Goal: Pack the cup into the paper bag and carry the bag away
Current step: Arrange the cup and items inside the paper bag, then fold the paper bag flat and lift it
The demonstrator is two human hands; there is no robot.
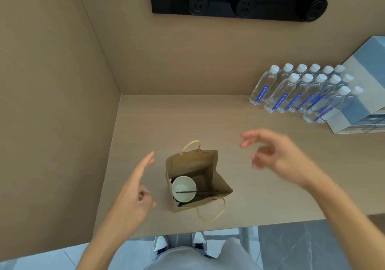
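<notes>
A brown paper bag [210, 165] with twine handles stands open on the beige counter [260, 186]. Inside it, at the left, sits a white cup [183, 186] upright, with a thin black straw [200, 192] lying across its rim. My left hand [135, 188] hovers just left of the bag, fingers apart, holding nothing. My right hand [275, 150] floats to the right of the bag and a little above the counter, fingers loosely spread and empty. Neither hand touches the bag.
Several water bottles [300, 92] with white caps stand at the back right, next to a stack of pale blue boxes [362, 102]. Walls close the left and back sides; a black socket strip [239, 0] hangs on the back wall. The counter's front edge is near my feet.
</notes>
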